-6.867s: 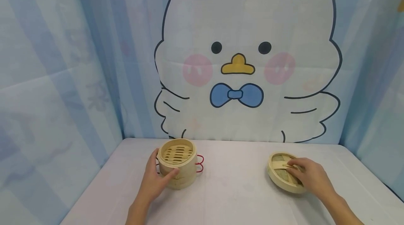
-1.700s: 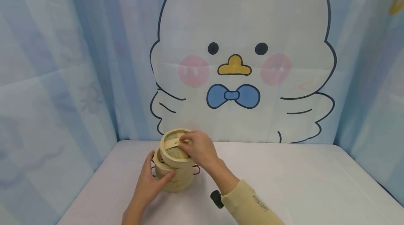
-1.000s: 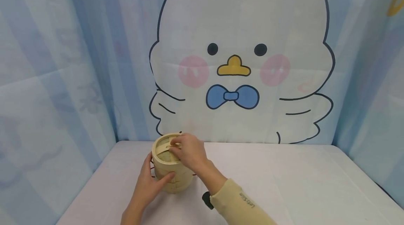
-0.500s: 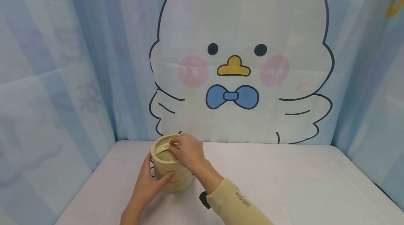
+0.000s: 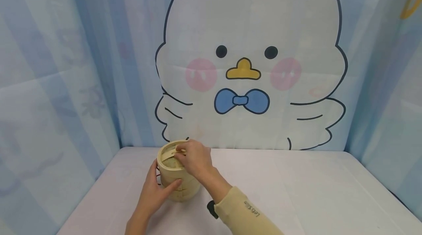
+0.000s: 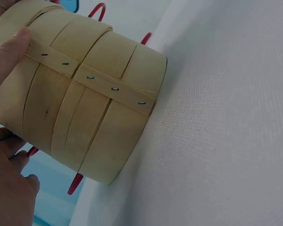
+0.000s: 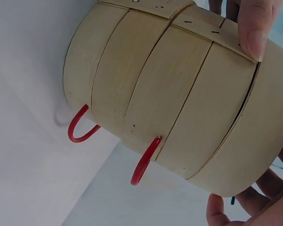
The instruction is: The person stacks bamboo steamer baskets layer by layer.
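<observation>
A round bamboo steamer [image 5: 188,189] of two stacked tiers stands on the table toward the left, red wire loops on its sides. Its woven lid [image 5: 171,162] sits on top, in line with the tiers. My left hand [image 5: 153,193] grips the steamer's left side, thumb across the front. From the right, my right hand [image 5: 197,158] pinches the small handle in the middle of the lid and covers part of it. In the left wrist view the stapled seam strip [image 6: 94,77] faces the camera. The right wrist view shows a narrow gap under the lid's rim [image 7: 262,108].
The white table [image 5: 280,191] stretches away to the right of the steamer. Behind it hangs a curtain with a printed white bird [image 5: 257,129]. A black wrist device [image 5: 212,209] sits by the right sleeve [image 5: 247,213].
The right hand brought the lid from the table's right side, over the steamer at a tilt, then down onto the top tier. In the last second the hands have hardly moved.
</observation>
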